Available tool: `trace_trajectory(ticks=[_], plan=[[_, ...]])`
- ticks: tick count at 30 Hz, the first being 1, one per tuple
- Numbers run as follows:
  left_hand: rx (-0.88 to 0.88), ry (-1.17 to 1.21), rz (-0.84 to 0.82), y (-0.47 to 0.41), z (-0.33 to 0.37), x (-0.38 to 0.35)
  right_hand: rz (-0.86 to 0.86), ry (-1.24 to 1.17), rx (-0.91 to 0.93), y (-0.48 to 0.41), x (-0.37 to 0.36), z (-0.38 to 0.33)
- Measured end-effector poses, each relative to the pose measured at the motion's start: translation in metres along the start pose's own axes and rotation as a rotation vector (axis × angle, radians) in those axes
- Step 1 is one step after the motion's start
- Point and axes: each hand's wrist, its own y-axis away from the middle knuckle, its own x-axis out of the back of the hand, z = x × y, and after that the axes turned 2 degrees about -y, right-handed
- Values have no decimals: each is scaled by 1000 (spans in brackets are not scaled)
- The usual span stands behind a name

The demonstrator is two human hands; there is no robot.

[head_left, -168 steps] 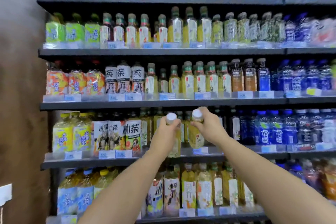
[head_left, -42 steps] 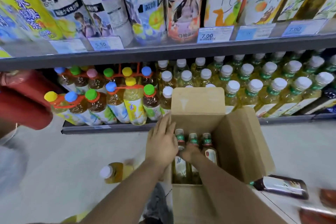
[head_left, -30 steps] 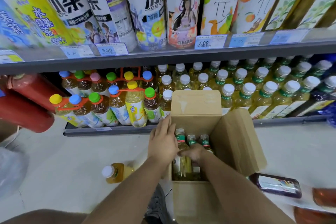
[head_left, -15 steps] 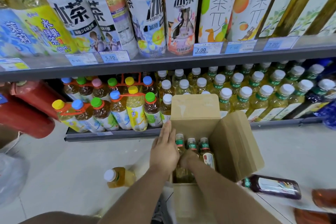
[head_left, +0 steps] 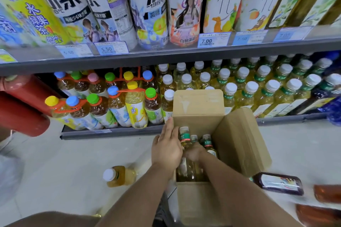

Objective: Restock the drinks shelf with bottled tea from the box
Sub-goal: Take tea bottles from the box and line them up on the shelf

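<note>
An open cardboard box point(head_left: 239, 138) stands on the floor before the bottom shelf. Inside it stand bottles of yellow tea with green neck labels. My left hand point(head_left: 167, 148) is wrapped around the leftmost tea bottle point(head_left: 184, 134), which sticks up above the others. My right hand point(head_left: 194, 152) reaches down into the box and closes around another tea bottle point(head_left: 193, 139), fingers mostly hidden. A third bottle point(head_left: 206, 142) stands at the right of these.
The bottom shelf point(head_left: 110, 131) holds rows of white-capped tea and coloured-cap multipacks. The upper shelf point(head_left: 166, 55) carries large bottles with price tags. A loose yellow bottle point(head_left: 120, 176) lies on the floor at left, a dark bottle point(head_left: 276, 183) at right. Red cylinders point(head_left: 22, 108) stand far left.
My view dropped from the upper shelves to the box on the floor. Both hands went into the box, and the leftmost bottle has risen slightly in my left hand.
</note>
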Motion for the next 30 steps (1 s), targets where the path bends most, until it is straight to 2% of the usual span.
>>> trace_trajectory(ticks=[4, 7, 12, 15, 18, 21, 28, 30], plan=[[10, 12, -62, 4, 3, 17, 81, -110, 180, 51, 29, -1], [63, 208, -103, 8, 8, 39, 129, -128, 386, 93, 44, -4], [189, 690, -39, 22, 38, 82, 172, 21, 600, 143, 49, -16], [178, 744, 77, 25, 52, 106, 126, 22, 647, 148, 54, -26], [234, 813, 249, 20, 46, 119, 103, 166, 486, 129, 64, -19], [312, 849, 349, 4, 34, 128, 249, 369, 248, 104, 64, -3], [253, 851, 404, -57, 24, 126, 231, 377, 55, 24, 25, -5], [207, 861, 413, -72, 22, 122, 239, 310, -3, 2, 18, -6]])
